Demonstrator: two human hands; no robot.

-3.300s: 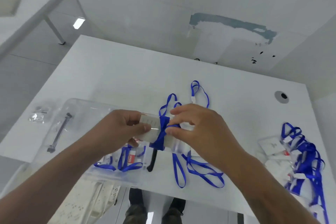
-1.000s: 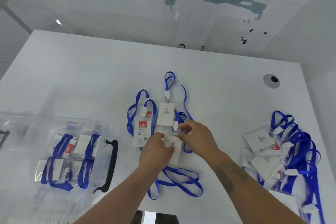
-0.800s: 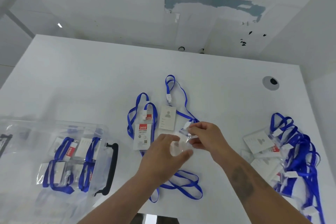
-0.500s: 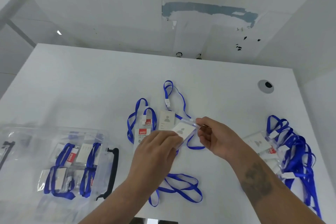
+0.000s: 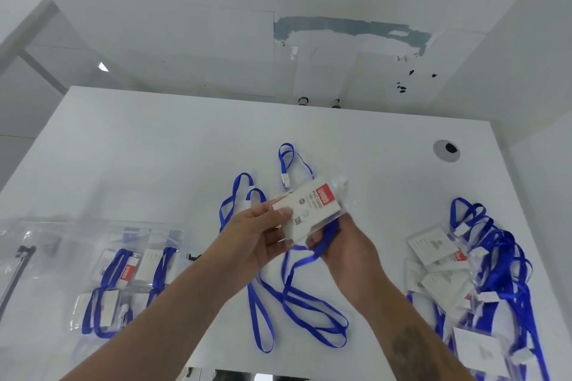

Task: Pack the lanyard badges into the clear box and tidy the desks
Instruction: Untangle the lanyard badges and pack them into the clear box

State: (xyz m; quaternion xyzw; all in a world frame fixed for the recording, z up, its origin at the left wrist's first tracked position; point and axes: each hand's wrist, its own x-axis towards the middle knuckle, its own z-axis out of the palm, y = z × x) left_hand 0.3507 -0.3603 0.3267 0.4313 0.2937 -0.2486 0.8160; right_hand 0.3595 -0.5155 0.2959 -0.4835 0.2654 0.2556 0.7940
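Above the middle of the white desk (image 5: 154, 148) I hold a clear badge holder (image 5: 309, 210) with a white card and a red label. My left hand (image 5: 257, 238) grips its left end, thumb on top. My right hand (image 5: 346, 247) holds its right lower side and the blue lanyard strap (image 5: 331, 233) under it. The strap's loops (image 5: 303, 312) trail down onto the desk. The clear box (image 5: 55, 281) lies at the left with wrapped badges (image 5: 120, 281) inside. Two more blue lanyards (image 5: 247, 192) lie behind my hands.
A pile of badges and blue lanyards (image 5: 483, 269) fills the desk's right side. A round cable grommet (image 5: 446, 150) sits at the far right corner. The near desk edge (image 5: 247, 368) runs just below my forearms. A white wall stands behind the desk.
I lifted the badge off the desk and turned it so the red label faces up. Both hands rose with it; earlier a wrapped badge went into the clear box.
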